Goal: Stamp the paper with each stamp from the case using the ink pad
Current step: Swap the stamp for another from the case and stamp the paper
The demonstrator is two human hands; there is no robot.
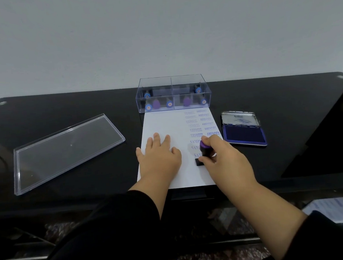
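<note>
A white paper (162,124) lies on the black table, printed at its right with rows of blue words: EXPRESS, AMENDED and SAMPLE. My left hand (160,157) rests flat on the paper, fingers spread. My right hand (223,156) grips a stamp (203,151) with a purple knob and black base, its base down on the paper below the SAMPLE prints. The clear stamp case (173,83) stands at the paper's far edge with several blue and purple stamps inside. The open ink pad (245,133), blue with its lid up, sits to the right of the paper.
The case's clear lid (66,151) lies flat on the table at the left. A grey wall rises behind the table. A dark slanted object (329,139) stands at the right. Papers (334,209) lie lower right, below the table edge.
</note>
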